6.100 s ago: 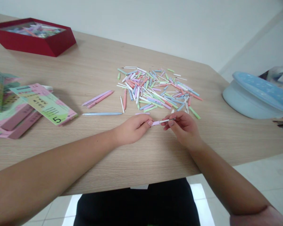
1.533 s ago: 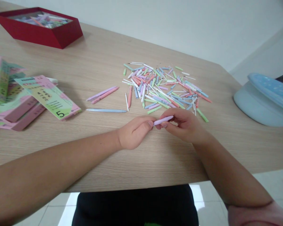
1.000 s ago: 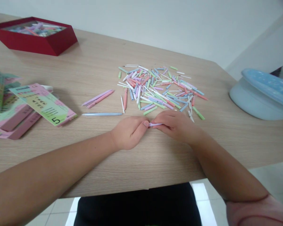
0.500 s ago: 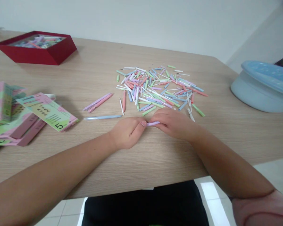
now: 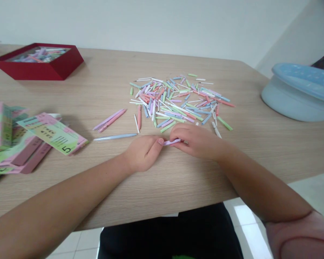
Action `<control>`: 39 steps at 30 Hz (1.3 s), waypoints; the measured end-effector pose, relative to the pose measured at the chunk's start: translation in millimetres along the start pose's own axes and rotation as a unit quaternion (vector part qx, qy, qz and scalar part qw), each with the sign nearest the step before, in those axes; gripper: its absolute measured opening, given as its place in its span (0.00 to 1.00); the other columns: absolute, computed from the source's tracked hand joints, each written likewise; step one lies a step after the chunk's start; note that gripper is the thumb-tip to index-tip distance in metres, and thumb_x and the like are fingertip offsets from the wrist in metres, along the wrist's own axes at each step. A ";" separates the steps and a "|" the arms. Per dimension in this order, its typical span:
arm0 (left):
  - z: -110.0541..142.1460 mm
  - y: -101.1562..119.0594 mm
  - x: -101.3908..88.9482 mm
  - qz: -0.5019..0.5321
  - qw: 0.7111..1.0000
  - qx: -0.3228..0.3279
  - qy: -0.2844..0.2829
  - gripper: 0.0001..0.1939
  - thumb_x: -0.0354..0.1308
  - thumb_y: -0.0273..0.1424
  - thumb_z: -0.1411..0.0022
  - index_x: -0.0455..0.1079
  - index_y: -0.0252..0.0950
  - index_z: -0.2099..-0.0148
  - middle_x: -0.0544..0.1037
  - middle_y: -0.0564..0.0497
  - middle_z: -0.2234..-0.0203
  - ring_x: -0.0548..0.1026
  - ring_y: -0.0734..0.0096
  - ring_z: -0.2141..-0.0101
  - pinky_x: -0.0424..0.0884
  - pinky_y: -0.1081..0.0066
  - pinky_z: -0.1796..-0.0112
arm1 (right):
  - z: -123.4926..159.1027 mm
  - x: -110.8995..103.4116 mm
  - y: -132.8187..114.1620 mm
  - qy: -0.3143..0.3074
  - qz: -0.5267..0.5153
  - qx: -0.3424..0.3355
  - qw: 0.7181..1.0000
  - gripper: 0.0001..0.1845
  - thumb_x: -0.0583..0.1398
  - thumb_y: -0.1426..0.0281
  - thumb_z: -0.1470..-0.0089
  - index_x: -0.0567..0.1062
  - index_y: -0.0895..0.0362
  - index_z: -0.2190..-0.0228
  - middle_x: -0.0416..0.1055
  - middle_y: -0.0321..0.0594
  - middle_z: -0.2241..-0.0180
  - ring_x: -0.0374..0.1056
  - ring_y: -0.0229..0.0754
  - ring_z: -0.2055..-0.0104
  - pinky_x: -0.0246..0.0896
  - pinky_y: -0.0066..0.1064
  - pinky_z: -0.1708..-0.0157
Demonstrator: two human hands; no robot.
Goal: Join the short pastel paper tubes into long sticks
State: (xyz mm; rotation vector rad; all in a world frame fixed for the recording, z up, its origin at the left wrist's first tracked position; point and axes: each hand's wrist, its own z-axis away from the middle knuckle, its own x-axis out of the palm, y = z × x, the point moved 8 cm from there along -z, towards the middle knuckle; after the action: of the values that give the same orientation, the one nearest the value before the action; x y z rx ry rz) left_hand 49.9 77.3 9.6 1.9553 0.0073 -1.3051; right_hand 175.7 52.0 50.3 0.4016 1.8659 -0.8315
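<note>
Both hands meet low over the wooden table, just in front of a heap of pastel pen parts. My left hand is curled, its fingertips pinching one end of a lilac pen. My right hand covers the pen's other end with closed fingers. Only a short middle stretch of the pen shows between the hands. To the left lie three whole pens: a blue pen and a lilac and pink pair.
A red box holding more coloured pens stands at the far left. Pink and green cardboard packets are piled at the left edge. A pale blue lidded container sits at the right.
Six seconds ago the hands held a lilac piece and a white refill apart; now they press together on one lilac pen. The view has tilted slightly.
</note>
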 end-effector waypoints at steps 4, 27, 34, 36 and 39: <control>-0.2 -0.8 0.1 -0.001 1.000 -0.004 0.001 0.30 0.33 0.43 0.21 0.74 0.35 0.59 0.77 0.47 0.71 0.75 0.62 0.69 0.66 0.65 0.65 | 0.1 2.2 3.6 0.006 0.007 0.028 1.000 0.10 0.58 0.64 0.29 0.77 0.56 0.59 0.78 0.43 0.59 0.72 0.46 0.54 0.62 0.36 0.53; 0.2 2.8 1.4 -0.001 1.000 0.006 -0.004 0.29 0.34 0.42 0.21 0.74 0.36 0.59 0.78 0.47 0.70 0.76 0.62 0.67 0.67 0.66 0.64 | 1.9 4.3 2.3 -0.021 0.101 0.056 0.993 0.22 0.55 0.54 0.29 0.79 0.56 0.64 0.79 0.41 0.65 0.73 0.46 0.60 0.59 0.36 0.61; -0.4 -2.5 -0.3 -0.006 1.000 -0.015 0.006 0.30 0.32 0.42 0.21 0.70 0.36 0.65 0.74 0.49 0.75 0.73 0.64 0.71 0.63 0.66 0.67 | 2.7 2.7 -6.5 -0.011 0.089 -0.026 0.996 0.13 0.55 0.67 0.28 0.78 0.56 0.54 0.80 0.45 0.54 0.73 0.47 0.52 0.64 0.38 0.51; -0.2 -1.7 0.6 -0.003 1.000 -0.014 0.001 0.30 0.32 0.42 0.21 0.71 0.36 0.64 0.74 0.49 0.75 0.73 0.64 0.71 0.64 0.66 0.67 | 1.8 5.0 -7.6 -0.008 0.111 -0.032 0.993 0.15 0.54 0.65 0.27 0.79 0.58 0.57 0.80 0.46 0.57 0.73 0.48 0.53 0.64 0.40 0.51; 0.3 1.3 1.9 0.001 1.000 -0.001 -0.006 0.29 0.33 0.42 0.21 0.73 0.35 0.60 0.76 0.47 0.71 0.75 0.63 0.69 0.66 0.66 0.66 | 0.4 11.0 -9.0 -0.020 0.147 -0.027 0.989 0.18 0.53 0.62 0.27 0.79 0.59 0.61 0.79 0.48 0.61 0.73 0.50 0.56 0.63 0.40 0.54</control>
State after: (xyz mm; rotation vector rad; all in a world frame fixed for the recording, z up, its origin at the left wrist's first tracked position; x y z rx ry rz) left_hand 51.1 75.4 8.8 1.9450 0.0010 -1.3132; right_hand 165.8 44.4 43.6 0.6055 1.7352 -0.5843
